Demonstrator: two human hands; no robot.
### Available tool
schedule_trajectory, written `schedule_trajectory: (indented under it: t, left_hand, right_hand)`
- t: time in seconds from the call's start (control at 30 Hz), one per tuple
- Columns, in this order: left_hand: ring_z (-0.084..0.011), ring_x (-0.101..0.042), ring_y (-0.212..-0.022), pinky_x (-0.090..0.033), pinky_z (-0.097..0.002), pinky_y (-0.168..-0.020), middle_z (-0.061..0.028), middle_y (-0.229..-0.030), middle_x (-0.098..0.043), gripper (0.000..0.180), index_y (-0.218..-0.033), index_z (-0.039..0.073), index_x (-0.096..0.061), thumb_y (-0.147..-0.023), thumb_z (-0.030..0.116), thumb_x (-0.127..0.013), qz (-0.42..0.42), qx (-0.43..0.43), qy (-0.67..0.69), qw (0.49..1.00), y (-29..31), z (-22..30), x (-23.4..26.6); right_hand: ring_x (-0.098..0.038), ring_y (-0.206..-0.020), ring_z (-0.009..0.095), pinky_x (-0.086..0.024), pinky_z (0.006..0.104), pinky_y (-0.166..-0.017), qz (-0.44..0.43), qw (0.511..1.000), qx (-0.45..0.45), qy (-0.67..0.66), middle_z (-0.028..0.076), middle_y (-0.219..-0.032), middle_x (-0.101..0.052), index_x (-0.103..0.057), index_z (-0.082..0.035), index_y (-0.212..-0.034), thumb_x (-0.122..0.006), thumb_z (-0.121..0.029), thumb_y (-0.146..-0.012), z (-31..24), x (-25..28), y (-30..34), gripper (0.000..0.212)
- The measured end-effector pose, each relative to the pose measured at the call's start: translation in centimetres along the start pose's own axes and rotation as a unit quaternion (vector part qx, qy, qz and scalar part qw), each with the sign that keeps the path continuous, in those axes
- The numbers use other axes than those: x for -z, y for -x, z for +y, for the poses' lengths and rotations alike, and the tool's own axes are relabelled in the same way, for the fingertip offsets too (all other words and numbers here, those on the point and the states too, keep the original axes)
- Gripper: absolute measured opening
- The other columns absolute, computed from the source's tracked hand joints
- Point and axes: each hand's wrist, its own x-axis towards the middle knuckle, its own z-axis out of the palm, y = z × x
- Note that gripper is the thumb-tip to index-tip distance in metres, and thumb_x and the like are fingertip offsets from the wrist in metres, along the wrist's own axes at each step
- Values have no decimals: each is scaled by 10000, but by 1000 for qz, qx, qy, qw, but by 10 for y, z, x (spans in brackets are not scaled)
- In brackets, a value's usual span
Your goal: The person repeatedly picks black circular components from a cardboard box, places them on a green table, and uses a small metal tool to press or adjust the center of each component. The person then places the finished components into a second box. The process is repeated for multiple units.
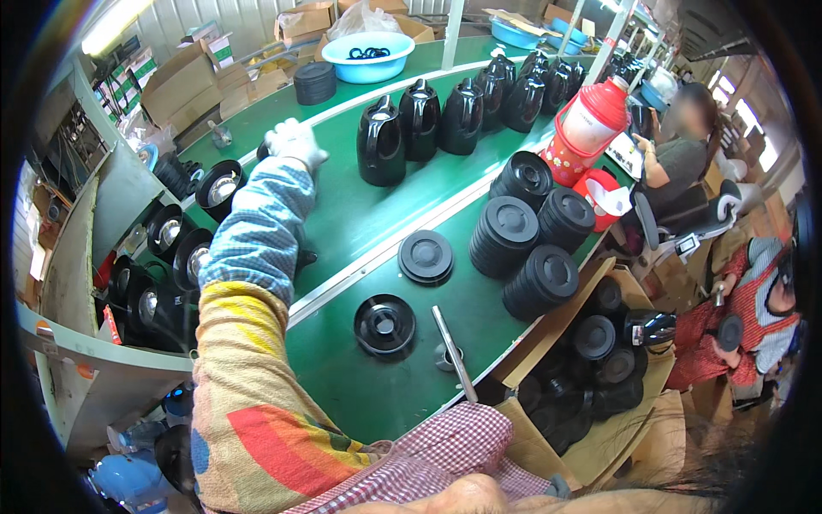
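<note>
My left hand (295,142), in a white glove, reaches far over the green bench at the upper left. Its fingers look curled, and a dark edge (263,152) shows beside them; the hand and sleeve hide what it belongs to. Another small black piece (307,257) pokes out from behind my forearm. To the right of the hand stands a shiny black jug (381,146), first of a row of several. Nearer me lie a flat black lid (425,256), a round black part with a hollow centre (384,326) and a metal rod (453,351). My right hand is out of view.
Stacks of black lids (503,231) and a red flask (586,124) stand right. An open carton (634,420) holds black parts below them. Black vessels with shiny insides (221,188) lie left. A blue basin (368,58) sits behind. A co-worker (681,154) sits far right.
</note>
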Motion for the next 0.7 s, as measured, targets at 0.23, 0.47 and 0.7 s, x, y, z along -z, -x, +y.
schedule_trajectory:
  t: [0.23,0.47,0.7]
  left_hand:
    - [-355,-536,-1284,-445,-482,-1061,-131,-1388,-556,373,-1299,160,-650,-948,143,-525,-23,26,28,999,2,-48,-39]
    - [-349,-622,-1152,-526,-449,-952,-99,-1277,-648,462,-1166,137,-698,-709,104,-751,169,-198,73,963,75,-58,98]
    - [-398,-598,-1162,-508,-467,-958,-185,-1292,-607,321,-868,26,-613,-627,89,-817,256,-586,258,724,262,27,201]
  right_hand:
    - [-630,-979,313,-501,407,-913,-78,983,-120,114,234,-1159,-670,-536,-7,-1423,-577,-90,-952,-80,23,-25,479]
    - [-625,-1211,285,-476,362,-1046,114,974,-110,-164,191,-1281,-673,-619,66,-1304,-612,-111,-910,-32,6,-7,432]
    - [-618,-1225,315,-458,386,-1066,167,979,51,-103,184,-1272,-674,-661,-10,-1272,-671,-189,-914,-113,42,-21,401]
